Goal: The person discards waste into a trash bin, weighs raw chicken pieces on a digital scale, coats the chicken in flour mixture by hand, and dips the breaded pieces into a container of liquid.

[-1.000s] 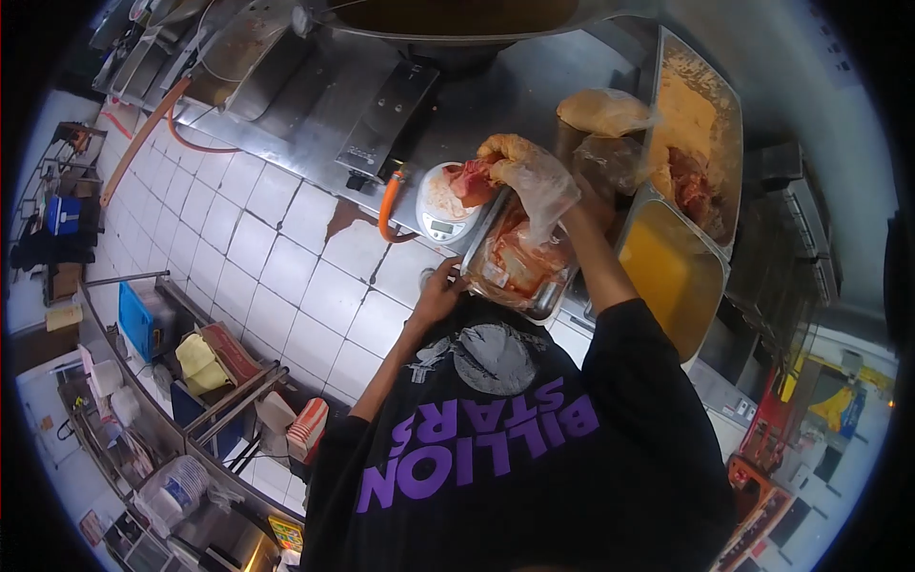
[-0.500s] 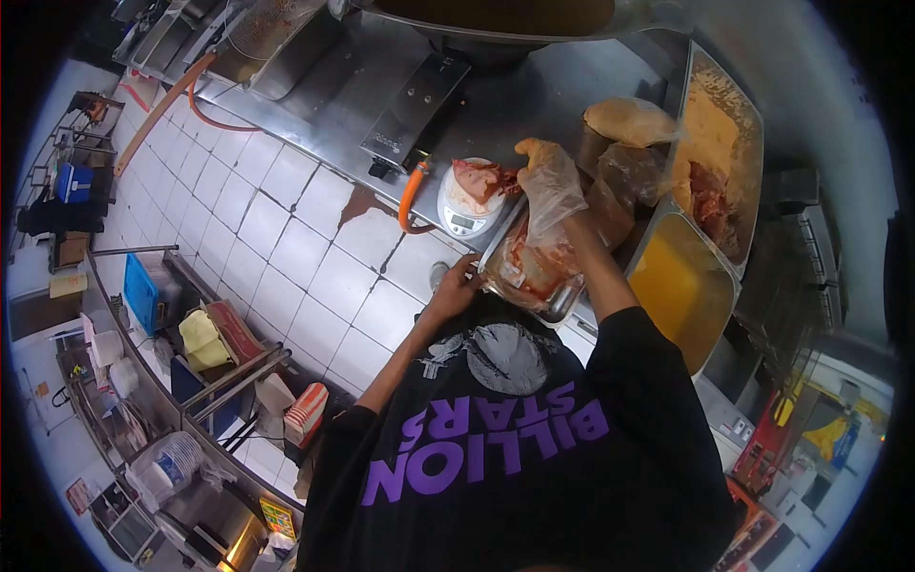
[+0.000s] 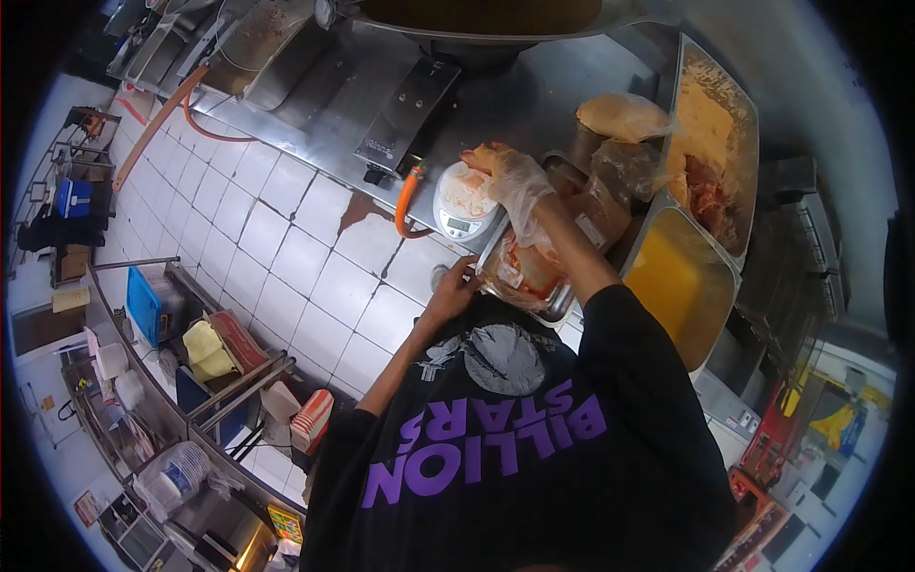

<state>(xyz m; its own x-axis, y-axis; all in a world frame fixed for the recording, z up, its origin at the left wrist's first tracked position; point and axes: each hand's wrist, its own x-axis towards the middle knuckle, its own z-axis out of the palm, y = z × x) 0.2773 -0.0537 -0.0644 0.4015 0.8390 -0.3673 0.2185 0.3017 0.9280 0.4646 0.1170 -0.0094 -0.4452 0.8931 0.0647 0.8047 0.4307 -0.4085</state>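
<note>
On the steel surface (image 3: 562, 76), close to its near edge, sits a round white kitchen scale (image 3: 443, 212), its plate smeared with pinkish residue and its small display facing the person, the reading too small to make out. The right hand (image 3: 510, 176), in a clear plastic glove, reaches over the far right side of the plate with its fingers curled; a bit of reddish meat (image 3: 467, 155) shows at the fingertips, above the back of the scale, but the hand hides most of that spot, so I cannot tell whether this grip is clamped on it. The bare left hand (image 3: 453, 291) is at the near left corner of a shallow metal tray (image 3: 555, 310), fingers bent against the rim; whether that grip pinches the edge or only rests there I cannot tell. Clear plastic film and red, saucy meat (image 3: 529, 272) fill the tray, which stands just right of the scale and in front of the person's body. Beyond the right forearm lies a plastic bag (image 3: 599, 212) with reddish contents, and farther back a tied bag of beige powder (image 3: 620, 116). Along the right side stand a deep metal pan (image 3: 707, 232) of yellow liquid and, behind it, a long pan (image 3: 756, 143) holding crumbly orange-beige coating with raw meat (image 3: 707, 195) at its near end. Left of the scale, an orange hose (image 3: 408, 200) curves down past the edge.
</note>
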